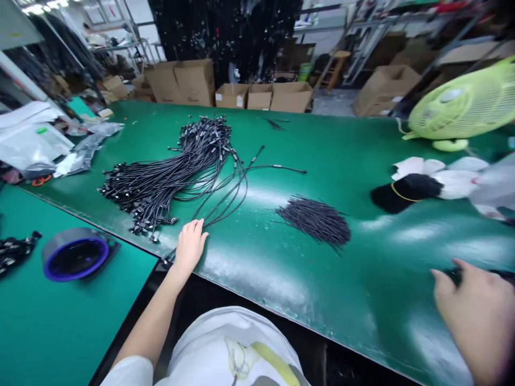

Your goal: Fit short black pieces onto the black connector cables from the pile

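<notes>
My left hand is closed over a few thin black cables at the near edge of the green table; their ends poke out beside the wrist. Just behind it lies a big heap of black cables with small connectors at both ends. At the far right my right hand is smeared by motion, thumb apart from the fingers. Something dark shows between them, and I cannot make out whether it is held. Between my hands rests a bundle of short, thin black strips.
A roll of tape lies on the lower surface at left. To the right are a black bundle with a yellow band, white scraps and a green fan. Plastic bags sit at left; cardboard boxes line the far edge.
</notes>
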### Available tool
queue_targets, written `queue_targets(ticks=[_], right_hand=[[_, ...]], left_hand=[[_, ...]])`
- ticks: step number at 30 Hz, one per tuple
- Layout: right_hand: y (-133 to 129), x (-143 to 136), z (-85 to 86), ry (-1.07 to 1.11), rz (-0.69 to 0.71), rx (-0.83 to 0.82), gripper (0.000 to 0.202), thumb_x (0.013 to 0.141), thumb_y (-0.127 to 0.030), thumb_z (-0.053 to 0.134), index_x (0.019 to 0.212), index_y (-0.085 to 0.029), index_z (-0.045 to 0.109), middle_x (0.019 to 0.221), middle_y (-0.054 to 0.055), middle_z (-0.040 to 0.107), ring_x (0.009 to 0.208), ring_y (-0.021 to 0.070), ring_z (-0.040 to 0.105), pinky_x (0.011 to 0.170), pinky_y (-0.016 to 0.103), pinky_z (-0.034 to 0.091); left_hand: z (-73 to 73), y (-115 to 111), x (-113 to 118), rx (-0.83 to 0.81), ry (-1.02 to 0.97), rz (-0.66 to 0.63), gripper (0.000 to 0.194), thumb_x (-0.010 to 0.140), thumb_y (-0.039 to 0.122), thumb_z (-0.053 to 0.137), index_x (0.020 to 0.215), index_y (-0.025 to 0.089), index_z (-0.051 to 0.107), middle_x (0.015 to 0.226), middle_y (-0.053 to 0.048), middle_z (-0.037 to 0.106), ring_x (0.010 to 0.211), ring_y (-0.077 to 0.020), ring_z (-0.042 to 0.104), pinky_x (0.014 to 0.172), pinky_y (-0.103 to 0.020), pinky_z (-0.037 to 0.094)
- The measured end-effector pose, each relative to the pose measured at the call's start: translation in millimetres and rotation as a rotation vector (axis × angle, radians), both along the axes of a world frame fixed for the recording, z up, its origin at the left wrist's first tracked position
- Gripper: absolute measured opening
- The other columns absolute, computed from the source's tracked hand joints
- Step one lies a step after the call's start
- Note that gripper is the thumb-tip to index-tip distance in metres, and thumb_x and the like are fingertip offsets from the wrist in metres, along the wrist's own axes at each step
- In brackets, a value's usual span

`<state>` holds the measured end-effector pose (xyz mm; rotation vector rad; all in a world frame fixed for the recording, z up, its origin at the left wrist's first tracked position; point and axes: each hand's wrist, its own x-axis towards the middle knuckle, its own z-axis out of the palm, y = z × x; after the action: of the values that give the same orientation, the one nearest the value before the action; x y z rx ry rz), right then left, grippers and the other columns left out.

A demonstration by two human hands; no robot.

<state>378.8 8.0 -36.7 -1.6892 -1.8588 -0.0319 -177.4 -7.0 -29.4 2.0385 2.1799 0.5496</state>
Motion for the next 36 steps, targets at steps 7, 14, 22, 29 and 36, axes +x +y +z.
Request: queue_targets(ticks=[7,14,22,29,36], right_hand=[[48,-174,9.2,0.053,0.442,-0.246,0.027,0.091,-0.041,0.041,0.097,-0.029,0.065,0.105,0.009,0.067,0.098,0.0285,0.064,0.088,0.048,0.052],[76,-315,32.2,-0.055,0.912,-0.31,0.025,0.096,-0.024,0.043,0.099,-0.019,0.067,0.102,0.008,0.068,0.095,0.0196,0.064,0.085,0.034,0.051],[85,-417,21.6,-0.295,0.958,-0.227,0.028,0.096,-0.017,0.045,0.121,-0.016,0.059,0.119,0.011,0.06,0.102,0.0199,0.058,0.086,0.03,0.044],[102,-427,4.9,-0.466,0.936,-0.15,0.029,0.097,-0.012,0.036,0.108,-0.01,0.063,0.103,0.015,0.063,0.091,0.0234,0.055,0.084,0.034,0.037],[128,-422,59.4,-0.534,0.954,0.023,0.033,0.099,-0.016,0.031,0.115,-0.014,0.06,0.113,0.013,0.062,0.103,0.0228,0.052,0.092,0.034,0.034]], left_hand=[[4.7,8,-37,-0.155,0.119,0.123,0.038,0.095,0.032,0.045,0.125,0.012,0.054,0.12,-0.019,0.061,0.11,-0.0309,0.055,0.092,-0.041,0.043],[16.4,27,-64,-0.32,0.025,0.028,0.013,0.089,0.028,0.052,0.089,0.02,0.063,0.086,-0.005,0.07,0.083,-0.0198,0.064,0.07,-0.027,0.042],[14.2,42,-78,-0.325,-0.039,-0.044,0.013,0.082,0.031,0.061,0.079,0.019,0.063,0.08,-0.003,0.07,0.075,-0.0187,0.062,0.066,-0.026,0.04],[22.0,23,-79,-0.085,-0.062,0.049,0.026,0.095,0.028,0.044,0.113,0.018,0.059,0.112,-0.01,0.065,0.105,-0.0213,0.057,0.089,-0.031,0.043],[34.3,18,-65,0.009,-0.229,-0.169,0.028,0.097,0.03,0.041,0.107,0.017,0.064,0.106,-0.008,0.069,0.1,-0.0207,0.061,0.092,-0.03,0.043]])
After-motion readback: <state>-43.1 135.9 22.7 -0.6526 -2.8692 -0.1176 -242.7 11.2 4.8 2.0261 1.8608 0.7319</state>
